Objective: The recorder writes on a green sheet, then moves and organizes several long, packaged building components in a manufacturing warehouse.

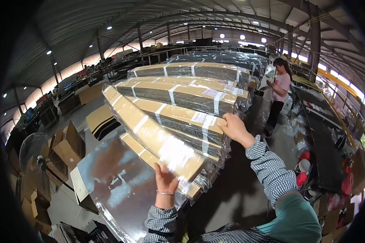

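A long, flat cardboard bundle (144, 128) in clear plastic, with white straps and a glaring label near its close end, lies aslant in front of me. My left hand (166, 180) is closed on that near end, its thumb along the side and its other fingers hidden beneath. My right hand (236, 128) has its fingers bent over the right end of another wrapped bundle (176, 113) in the stack behind, beside a white label (203, 118). Whether it pinches the plastic or the cardboard edge is too small to tell.
More wrapped bundles (182, 71) lie in rows farther back. A worn, stained board (121, 174) is at the near left, with cardboard boxes (69, 148) and a fan (39, 160) beyond. Another person (280, 87) stands at the right by a long dark table (318, 137).
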### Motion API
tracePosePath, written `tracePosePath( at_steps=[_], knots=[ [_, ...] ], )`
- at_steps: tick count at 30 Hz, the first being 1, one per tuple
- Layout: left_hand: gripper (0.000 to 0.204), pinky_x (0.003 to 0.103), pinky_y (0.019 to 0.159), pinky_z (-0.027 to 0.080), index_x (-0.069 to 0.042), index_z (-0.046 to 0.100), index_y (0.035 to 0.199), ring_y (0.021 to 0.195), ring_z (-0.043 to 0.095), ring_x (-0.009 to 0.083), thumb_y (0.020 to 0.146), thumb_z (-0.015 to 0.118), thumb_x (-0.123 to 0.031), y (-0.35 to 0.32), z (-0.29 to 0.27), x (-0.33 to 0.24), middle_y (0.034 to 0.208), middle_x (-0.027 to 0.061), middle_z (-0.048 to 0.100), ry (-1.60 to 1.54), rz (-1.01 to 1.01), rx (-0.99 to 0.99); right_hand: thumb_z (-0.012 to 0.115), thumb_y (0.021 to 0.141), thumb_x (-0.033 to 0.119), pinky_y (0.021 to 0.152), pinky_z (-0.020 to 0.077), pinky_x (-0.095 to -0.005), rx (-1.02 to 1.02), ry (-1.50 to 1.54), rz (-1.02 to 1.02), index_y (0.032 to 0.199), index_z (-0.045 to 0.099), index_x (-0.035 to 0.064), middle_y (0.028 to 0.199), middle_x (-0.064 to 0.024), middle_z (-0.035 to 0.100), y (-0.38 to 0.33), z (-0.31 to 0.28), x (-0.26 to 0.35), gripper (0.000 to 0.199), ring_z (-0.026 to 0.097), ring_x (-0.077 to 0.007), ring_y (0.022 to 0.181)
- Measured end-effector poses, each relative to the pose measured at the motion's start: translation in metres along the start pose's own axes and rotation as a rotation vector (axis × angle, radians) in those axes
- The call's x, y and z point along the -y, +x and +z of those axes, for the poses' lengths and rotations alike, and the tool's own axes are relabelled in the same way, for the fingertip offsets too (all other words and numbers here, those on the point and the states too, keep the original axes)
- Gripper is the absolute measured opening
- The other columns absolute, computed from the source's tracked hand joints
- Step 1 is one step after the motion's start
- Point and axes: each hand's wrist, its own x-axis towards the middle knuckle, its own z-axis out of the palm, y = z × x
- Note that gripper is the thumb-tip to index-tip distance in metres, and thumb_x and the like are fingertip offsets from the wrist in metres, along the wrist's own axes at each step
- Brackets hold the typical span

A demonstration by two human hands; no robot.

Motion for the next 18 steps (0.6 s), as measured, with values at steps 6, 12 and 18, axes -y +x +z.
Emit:
tracePosePath(
  at_steps=[6, 12, 18],
  knots=[
    [0.056, 0.048, 0.106, 0.043, -0.006, 0.052, 0.136, 0.120, 0.057, 0.0311, 0.092, 0.064, -0.039, -0.064, -0.066, -0.052, 0.132, 0.0117, 0.060, 0.101, 0.218, -0.407, 0.074, 0.080, 0.044, 0.080, 0.0514, -0.0399, 0.351, 0.089, 0.067, 0.113, 0.056, -0.0022, 0.105, -0.0237, 0.062, -0.008, 0.027, 0.035, 0.059, 0.064, -0.0348, 0.096],
    [0.069, 0.048, 0.104, 0.044, -0.007, 0.054, 0.134, 0.117, 0.058, 0.0319, 0.088, 0.060, -0.058, -0.139, -0.137, -0.024, 0.128, 0.0113, 0.062, -0.089, 0.465, -0.506, 0.083, 0.070, 0.030, 0.097, 0.0464, -0.0388, 0.565, 0.733, 0.258, 0.150, 0.023, -0.0015, 0.136, -0.0283, 0.048, -0.170, 0.140, 0.150, 0.104, 0.053, -0.0356, 0.122],
    [0.080, 0.050, 0.105, 0.040, -0.012, 0.047, 0.142, 0.122, 0.052, 0.0340, 0.088, 0.047, -0.072, -0.261, -0.195, 0.015, 0.136, 0.0098, 0.056, 0.130, 0.402, -0.985, 0.087, 0.061, 0.038, 0.106, 0.0396, -0.0447, 0.906, 0.215, 0.221, 0.149, 0.026, 0.0001, 0.135, -0.0266, 0.047, -0.313, 0.301, 0.140, 0.114, 0.047, -0.0427, 0.125]
  ],
)
